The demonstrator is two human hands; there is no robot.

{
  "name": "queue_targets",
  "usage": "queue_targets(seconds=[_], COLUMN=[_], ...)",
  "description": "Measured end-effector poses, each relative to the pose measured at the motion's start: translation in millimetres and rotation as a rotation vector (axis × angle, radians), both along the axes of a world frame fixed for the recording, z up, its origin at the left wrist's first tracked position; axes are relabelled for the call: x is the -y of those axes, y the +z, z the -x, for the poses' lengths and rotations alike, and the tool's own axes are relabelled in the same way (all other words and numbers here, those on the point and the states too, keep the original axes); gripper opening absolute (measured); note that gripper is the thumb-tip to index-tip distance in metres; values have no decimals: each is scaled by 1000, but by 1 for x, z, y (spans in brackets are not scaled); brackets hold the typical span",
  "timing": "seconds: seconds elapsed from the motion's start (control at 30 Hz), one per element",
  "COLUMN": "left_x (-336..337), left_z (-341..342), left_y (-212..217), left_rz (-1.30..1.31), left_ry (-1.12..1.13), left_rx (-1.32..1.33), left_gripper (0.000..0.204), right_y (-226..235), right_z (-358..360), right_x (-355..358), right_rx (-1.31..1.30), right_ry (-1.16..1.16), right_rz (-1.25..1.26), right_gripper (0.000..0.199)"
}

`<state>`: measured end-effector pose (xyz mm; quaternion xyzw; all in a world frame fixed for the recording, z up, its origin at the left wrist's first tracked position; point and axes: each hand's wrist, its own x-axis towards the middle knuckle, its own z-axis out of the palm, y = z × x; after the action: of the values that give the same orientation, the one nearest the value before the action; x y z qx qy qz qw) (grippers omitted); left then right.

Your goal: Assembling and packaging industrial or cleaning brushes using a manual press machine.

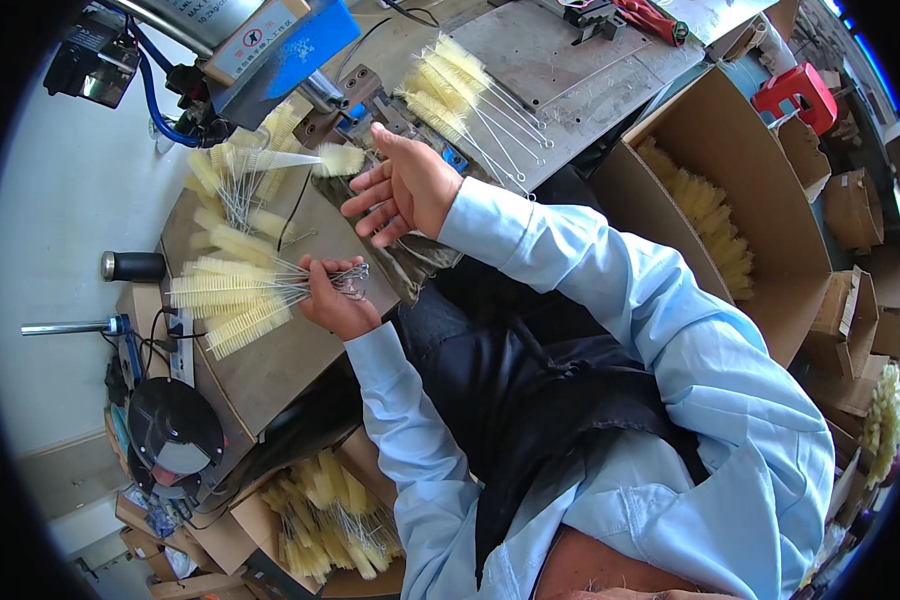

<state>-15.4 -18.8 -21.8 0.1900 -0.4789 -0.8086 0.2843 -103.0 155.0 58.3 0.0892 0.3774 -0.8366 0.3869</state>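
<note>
bundle of brushes [235, 295]: soft cream bristles, cylindrical heads, thin wire stems with looped ends; lay fanned over the tan desk [255, 385]. left hand [338, 303]: was closed round the stems. right hand [407, 195]: was open, palm bare, fingers slightly parted, near a blurred brush head [340, 160]. further brushes [450, 80]: rested, wires splayed, on a flat grey metal plate [595, 85].
</note>
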Motion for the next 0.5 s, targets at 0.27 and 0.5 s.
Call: queue_targets(seconds=[0.27,0.5], left_x=[8,8], left_z=[-2,-4], left_y=[-11,-6], left_rz=[22,-45], left_ry=[-84,-59], left_rx=[-36,-32], left_gripper=[30,23], right_y=[5,-11], right_z=[-3,-13], right_x=[36,35], right_rx=[143,65], right_ry=[-71,15], right_rz=[239,34], right_gripper=[42,26])
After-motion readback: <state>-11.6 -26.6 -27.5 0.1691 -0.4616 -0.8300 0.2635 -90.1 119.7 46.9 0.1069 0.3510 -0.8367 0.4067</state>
